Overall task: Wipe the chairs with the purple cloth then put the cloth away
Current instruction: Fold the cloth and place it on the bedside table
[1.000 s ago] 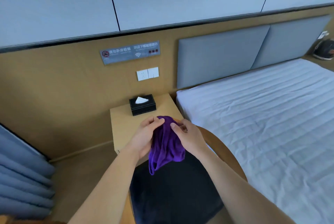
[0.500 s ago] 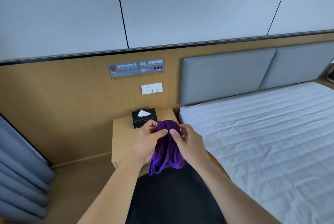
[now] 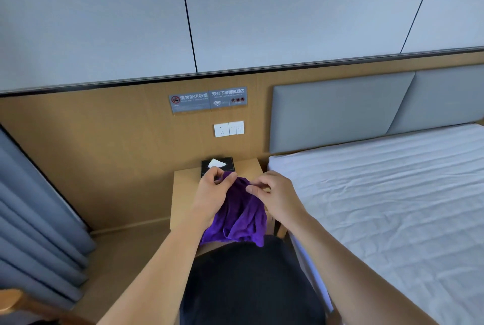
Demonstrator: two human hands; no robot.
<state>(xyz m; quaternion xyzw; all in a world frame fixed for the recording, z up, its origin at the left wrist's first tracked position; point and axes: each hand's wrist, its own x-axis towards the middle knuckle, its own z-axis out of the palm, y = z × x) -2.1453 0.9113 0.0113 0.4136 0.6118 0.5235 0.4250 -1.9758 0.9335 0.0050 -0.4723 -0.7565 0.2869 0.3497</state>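
Purple cloth (image 3: 235, 214) is up in mid-air, bunched, hanging in front of the bedside table (image 3: 183, 193) and just above the dark chair (image 3: 251, 285) seat. My left hand (image 3: 212, 193) pinches its top edge, and my right hand (image 3: 277, 196) pinches the fold alongside. The cloth's off the chair, so I can't tell whether the wiping is finished. My read is I'm gathering it up, and stowing it is not yet done.
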